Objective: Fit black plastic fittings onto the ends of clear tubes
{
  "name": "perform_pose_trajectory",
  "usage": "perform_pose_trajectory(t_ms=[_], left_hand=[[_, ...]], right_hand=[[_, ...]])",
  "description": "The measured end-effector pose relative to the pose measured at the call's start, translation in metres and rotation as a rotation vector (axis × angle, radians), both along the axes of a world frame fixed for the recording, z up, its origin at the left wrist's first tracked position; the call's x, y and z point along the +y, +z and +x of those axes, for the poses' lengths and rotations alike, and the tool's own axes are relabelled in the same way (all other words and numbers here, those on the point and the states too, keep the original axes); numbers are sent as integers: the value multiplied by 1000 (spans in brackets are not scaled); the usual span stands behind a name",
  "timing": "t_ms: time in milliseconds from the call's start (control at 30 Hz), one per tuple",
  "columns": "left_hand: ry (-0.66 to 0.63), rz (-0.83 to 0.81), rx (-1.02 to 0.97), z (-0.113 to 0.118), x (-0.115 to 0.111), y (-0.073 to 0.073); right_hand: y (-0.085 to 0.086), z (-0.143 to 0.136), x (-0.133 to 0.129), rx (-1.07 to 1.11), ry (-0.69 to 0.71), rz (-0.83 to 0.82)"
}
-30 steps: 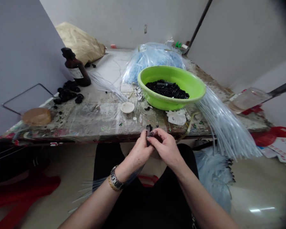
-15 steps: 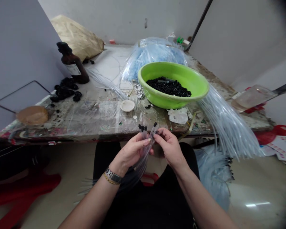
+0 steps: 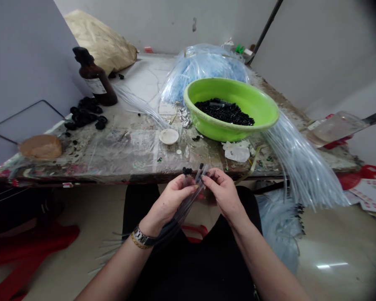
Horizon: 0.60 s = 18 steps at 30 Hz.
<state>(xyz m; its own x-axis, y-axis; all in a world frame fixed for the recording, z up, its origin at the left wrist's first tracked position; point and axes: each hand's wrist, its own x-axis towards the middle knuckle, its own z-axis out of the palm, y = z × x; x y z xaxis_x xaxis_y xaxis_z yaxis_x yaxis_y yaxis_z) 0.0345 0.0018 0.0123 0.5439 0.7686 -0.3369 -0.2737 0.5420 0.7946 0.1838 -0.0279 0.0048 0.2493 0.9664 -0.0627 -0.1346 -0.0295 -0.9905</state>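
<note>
My left hand (image 3: 172, 197) is closed around a bundle of thin clear plastic tubes (image 3: 182, 211), held above my lap at the table's front edge. Small black caps (image 3: 187, 171) sit on several tube ends that stick up past its fingers. One or two other tube ends lean to the right, towards my right hand (image 3: 221, 188). Its thumb and fingers are pinched together beside these ends; what lies between the fingertips is too small and hidden to make out. The tubes' far ends trail down to the left, beneath my left forearm.
A green basin (image 3: 232, 131) of small black pieces stands on the worn table (image 3: 122, 146), with a white dish (image 3: 168, 136) to its left. Tube bundles (image 3: 303, 163) overhang the right edge. A brown bottle (image 3: 97, 83) and a clear bottle (image 3: 338, 127) stand at the sides.
The tube ends between my hands have shifted slightly, and another end without a black cap now shows near my right fingers. Both hands stay almost in place; the view has moved a little.
</note>
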Motion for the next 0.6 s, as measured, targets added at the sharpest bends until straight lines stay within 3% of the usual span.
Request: perform_pose_trajectory(t_ms=[433, 600], left_hand=[[-105, 184, 125, -6, -4, -11], [-50, 150, 144, -3, -7, -11]], right_hand=[[0, -3, -2, 37, -37, -21], [4, -4, -2, 1, -17, -30]])
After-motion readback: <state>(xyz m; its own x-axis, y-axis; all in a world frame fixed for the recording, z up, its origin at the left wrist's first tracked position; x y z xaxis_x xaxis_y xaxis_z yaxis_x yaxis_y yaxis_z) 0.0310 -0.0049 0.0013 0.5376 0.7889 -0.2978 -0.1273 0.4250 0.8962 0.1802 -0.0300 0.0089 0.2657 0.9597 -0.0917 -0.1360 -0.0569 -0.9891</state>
